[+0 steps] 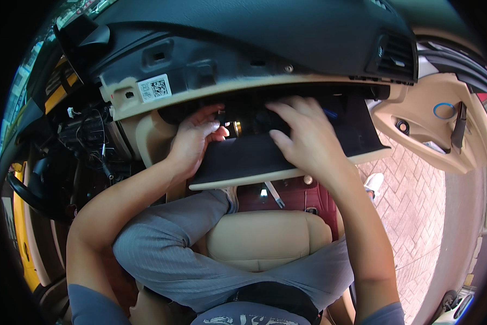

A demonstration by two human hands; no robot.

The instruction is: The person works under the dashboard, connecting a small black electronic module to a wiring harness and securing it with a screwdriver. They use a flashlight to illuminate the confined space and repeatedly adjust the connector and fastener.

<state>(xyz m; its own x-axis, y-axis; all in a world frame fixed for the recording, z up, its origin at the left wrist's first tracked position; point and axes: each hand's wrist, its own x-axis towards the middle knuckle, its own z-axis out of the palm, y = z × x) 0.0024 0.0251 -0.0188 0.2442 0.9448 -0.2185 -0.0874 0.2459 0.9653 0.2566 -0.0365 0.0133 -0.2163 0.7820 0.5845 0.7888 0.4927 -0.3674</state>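
My left hand (195,138) reaches into the lowered glove box (243,162). Its thumb and fingers are closed at the near end of a small dark cylinder with a gold ring (238,128). A bright glow shows between the fingertips and the ring; the cylinder's far part is lost in shadow. Over the right part of the glove box is my right hand (308,130), slightly blurred, its thumb and fingers apart. I see nothing in it, though its fingertips are in the dark opening.
Above the opening runs a beige dashboard edge with a white code label (154,88). Bare wiring (104,146) hangs at left. A metal-looking tool (274,194) lies on the red floor mat (325,203). The open door (444,119) is at right, a beige seat (265,238) below.
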